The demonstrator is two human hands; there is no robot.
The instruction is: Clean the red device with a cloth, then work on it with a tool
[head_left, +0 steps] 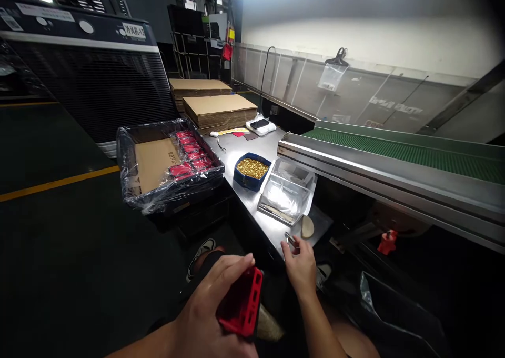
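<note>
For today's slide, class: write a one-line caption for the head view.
Left hand holds a red plastic part; right hand pinches a small metal piece at the steel table.

A steel table (240, 152) runs from near to far, and on it sits a blue tray of gold bits (251, 170) with clear plastic tubs (287, 192) just near of it. To the left stands a plastic-lined crate (168, 160) holding cardboard and red parts. Flat cardboard stacks (218, 110) lie at the far end. A green conveyor belt (398, 150) stretches along the right.
</note>
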